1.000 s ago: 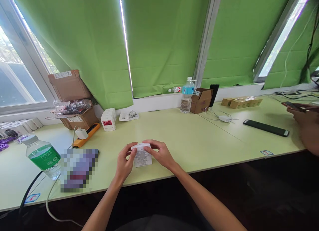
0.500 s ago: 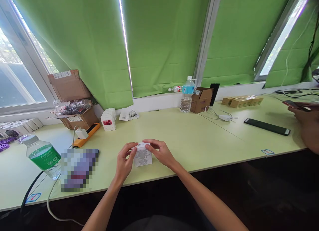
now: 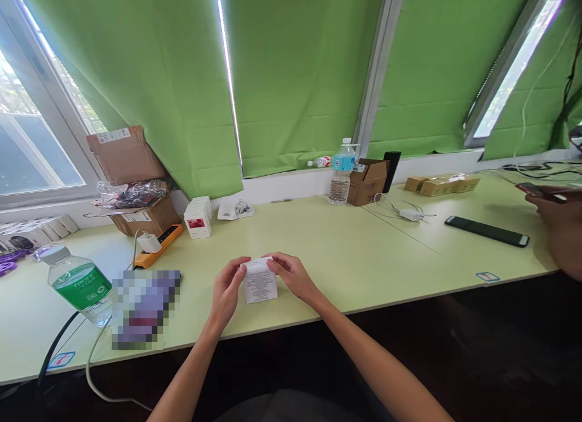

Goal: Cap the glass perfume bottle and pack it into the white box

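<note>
A small white box (image 3: 260, 284) with fine dark print on its near face stands upright on the pale table (image 3: 309, 240) in front of me. My left hand (image 3: 228, 287) grips its upper left corner, the thumb on the near side and the fingers behind. At the upper right corner my right hand (image 3: 292, 275) holds it the same way. The box's top strip shows between the two thumbs. Its back is hidden.
To the left are a water bottle (image 3: 82, 285), a blurred-out purple item (image 3: 145, 310), an orange power strip (image 3: 159, 246) and an open carton (image 3: 145, 219). Farther back stand white boxes (image 3: 198, 219) and a tall bottle (image 3: 341, 173). A black phone (image 3: 486, 231) lies right, near another person's hand (image 3: 564, 228).
Both hands have shifted slightly outward along the box's top edge, so more of its top and near face shows. The box stays in about the same place.
</note>
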